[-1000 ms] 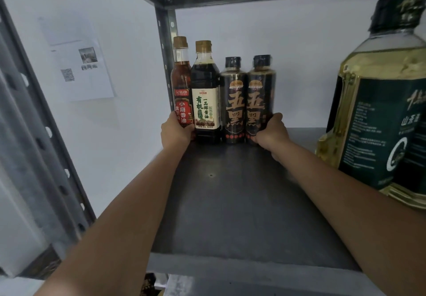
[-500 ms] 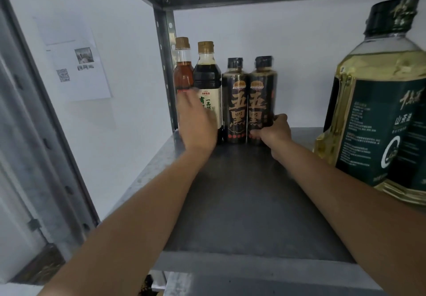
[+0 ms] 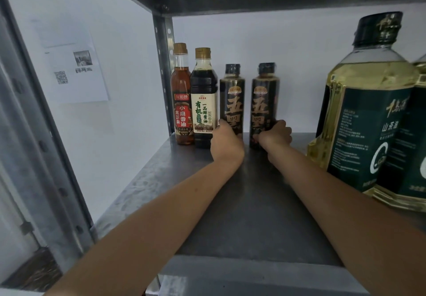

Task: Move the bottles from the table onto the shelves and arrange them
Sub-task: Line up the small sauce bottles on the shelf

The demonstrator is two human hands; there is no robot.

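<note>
Our left grip (image 3: 227,142) is closed low around the left black bottle (image 3: 231,97), with the thumb on its side, and our right grip (image 3: 276,134) is curled in the same way around the foot of the right black bottle (image 3: 265,97). Both bottles stand upright at the back of the shelf (image 3: 253,215), with a narrow gap between them. Just outside the left grip stands the soy sauce bottle (image 3: 204,97), and beyond it the sesame oil bottle (image 3: 182,92), next to the metal post (image 3: 162,69). We judge that we are spacing the row, so the danger is in sliding. These bottles are tall and thin and we hold them near the bottom, so a quick push could make the top lean and fall. If the left grip moves further outward, its bottle may knock the soy sauce bottle into the sesame oil. Outside the right grip, nearer to us, the large oil bottle (image 3: 368,102) stands close to our right forearm, and a wide elbow movement could push it toward the shelf edge.
</note>
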